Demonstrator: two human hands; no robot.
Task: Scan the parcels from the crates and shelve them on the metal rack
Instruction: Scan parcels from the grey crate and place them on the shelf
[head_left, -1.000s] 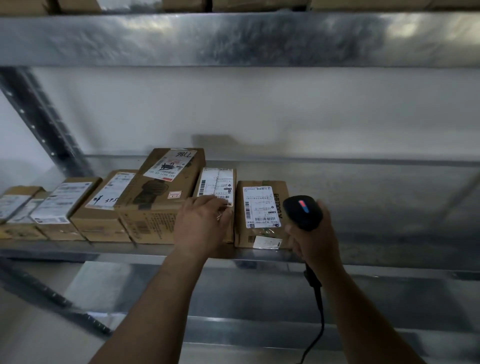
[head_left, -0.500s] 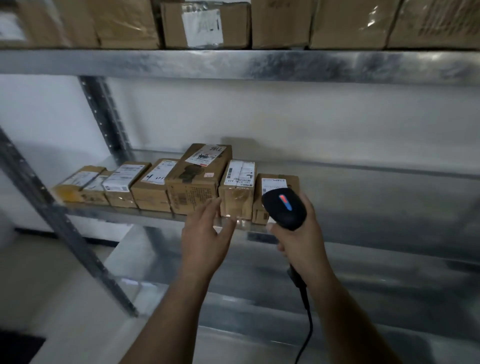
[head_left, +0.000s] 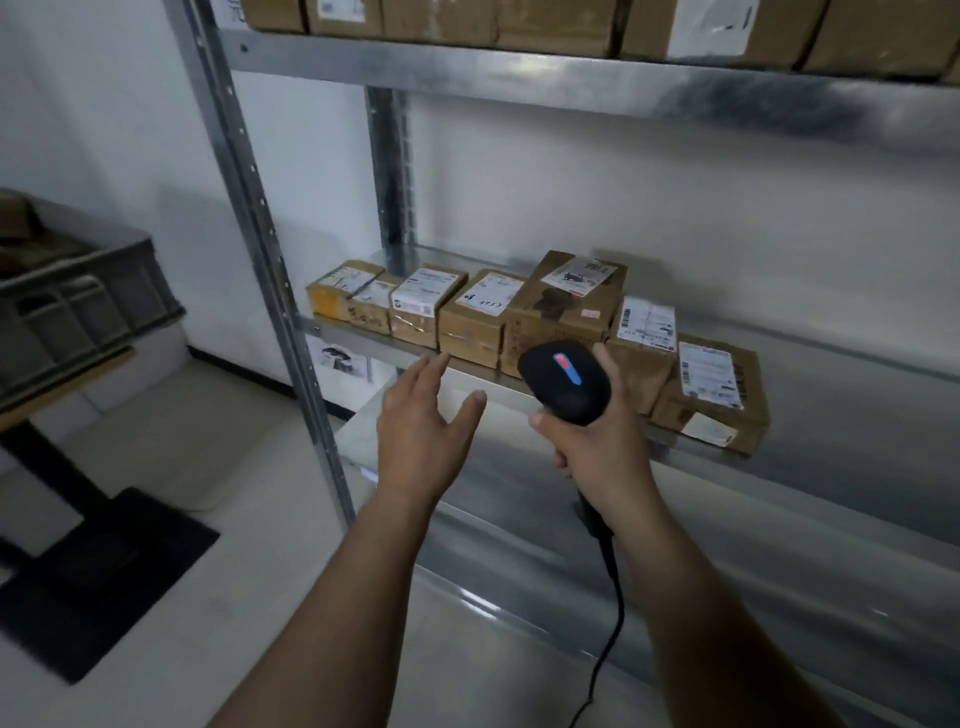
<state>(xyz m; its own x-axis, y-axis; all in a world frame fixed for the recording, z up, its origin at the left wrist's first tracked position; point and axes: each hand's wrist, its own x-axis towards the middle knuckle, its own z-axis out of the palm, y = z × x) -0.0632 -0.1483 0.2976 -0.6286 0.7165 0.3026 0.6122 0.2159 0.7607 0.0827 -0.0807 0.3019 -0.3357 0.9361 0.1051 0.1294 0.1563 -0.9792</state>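
Cardboard parcels (head_left: 478, 317) stand in a row along the front edge of the rack's (head_left: 571, 88) middle shelf, side by side with their labels up. The tallest (head_left: 566, 306) sits mid-row, and the end parcel (head_left: 717, 395) on the right lies at a slant. More boxes (head_left: 550, 21) fill the shelf above.

The left hand (head_left: 421, 431) hovers before the shelf edge, clear of the parcels and holding nothing, fingers straight and slightly spread, thumb out. The right hand (head_left: 597, 447) has its fingers curled round the black scanner (head_left: 566, 382), whose head hides the tall parcel's lower front; a red and blue light glows on top. Its cable (head_left: 613, 597) hangs down past the lower shelf.

The front post (head_left: 260, 234) stands between the parcels and a grey crate (head_left: 88, 296) on a table (head_left: 57, 382) at far left. The crate's contents are too dim to tell. A black mat (head_left: 78, 582) lies on the floor.
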